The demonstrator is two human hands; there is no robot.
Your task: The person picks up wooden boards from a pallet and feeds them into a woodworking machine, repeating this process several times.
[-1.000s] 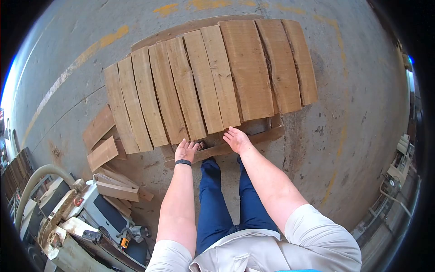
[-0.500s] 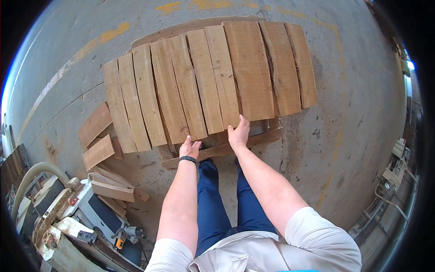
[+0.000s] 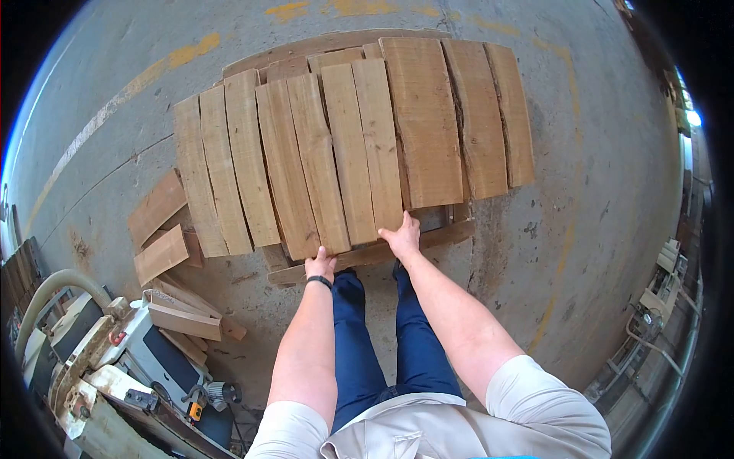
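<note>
Several wooden planks lie side by side in a row. My left hand (image 3: 321,264) grips the near ends of the middle planks (image 3: 350,153), its thumb on top and its other fingers mostly hidden underneath. My right hand (image 3: 402,236) holds the right end of the same group, thumb on the wood near the corner. These planks sit closer to me than the wide plank (image 3: 422,122) on their right and the narrow plank (image 3: 218,168) on their left. Beyond their far ends, more wood shows in a layer beneath.
A rough timber beam (image 3: 436,236) runs along the near side of the stack, just before my feet. Loose board offcuts (image 3: 162,255) lie on the concrete at left. A machine with a hose (image 3: 65,279) stands at lower left; metal equipment (image 3: 661,294) lines the right.
The middle planks have slid toward me, uncovering wood behind their far ends. My hands have closed onto their near ends and moved slightly nearer my body.
</note>
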